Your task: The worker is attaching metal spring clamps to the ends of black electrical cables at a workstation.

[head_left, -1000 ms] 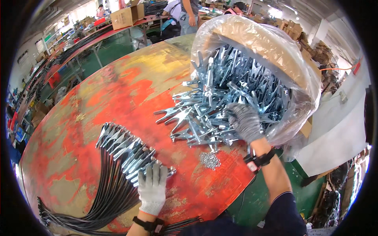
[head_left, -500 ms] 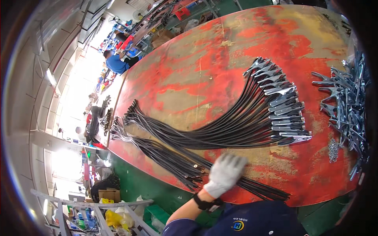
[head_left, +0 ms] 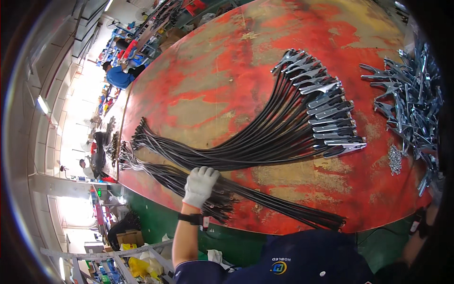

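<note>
Black cables lie in a long loose bundle along the table's near side. My left hand, in a white glove, is closed over this bundle near its middle, fingers together; the fingertips are hidden. Beside it lie shorter-looking cable ends with metal lugs. Beyond the hand, a fanned row of black cables ends at the right in silver spring clamps. At the right rim my right forearm reaches up toward a heap of silver clamps; its hand is lost in the dark edge.
The large table has worn red paint. A small pile of metal bits lies near the clamp heap. A person in blue sits beyond the far left edge. Below left stand a metal frame and yellow bags.
My left hand has slid left along the cables, from their right part to the middle. My right forearm now shows at the right rim. The view has shifted slightly.
</note>
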The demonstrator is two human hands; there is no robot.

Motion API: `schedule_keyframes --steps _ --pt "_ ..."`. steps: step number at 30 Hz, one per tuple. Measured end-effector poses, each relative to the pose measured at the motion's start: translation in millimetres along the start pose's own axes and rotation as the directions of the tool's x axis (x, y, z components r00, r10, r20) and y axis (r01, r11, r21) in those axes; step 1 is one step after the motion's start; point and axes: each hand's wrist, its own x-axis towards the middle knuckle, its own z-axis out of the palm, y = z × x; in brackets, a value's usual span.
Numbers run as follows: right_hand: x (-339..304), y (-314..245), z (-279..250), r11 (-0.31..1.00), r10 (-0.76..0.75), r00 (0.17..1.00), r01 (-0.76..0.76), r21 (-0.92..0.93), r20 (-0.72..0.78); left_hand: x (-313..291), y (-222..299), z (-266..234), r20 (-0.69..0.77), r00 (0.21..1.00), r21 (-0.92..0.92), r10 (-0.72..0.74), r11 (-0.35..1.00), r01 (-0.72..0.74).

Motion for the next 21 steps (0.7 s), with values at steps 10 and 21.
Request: schedule_keyframes --steps 10,21 --pt "-60 -121 52 0.961 0.098 0.987 -0.062 0.269 -0.126 75 117 -65 -0.138 0.968 -0.363 0.209 0.899 -0.246" --pt "-110 -164 79 0.677 0.324 0.937 -0.324 0.661 0.128 135 207 -120 -0.066 0.922 -0.953 0.382 0.250 -0.172"
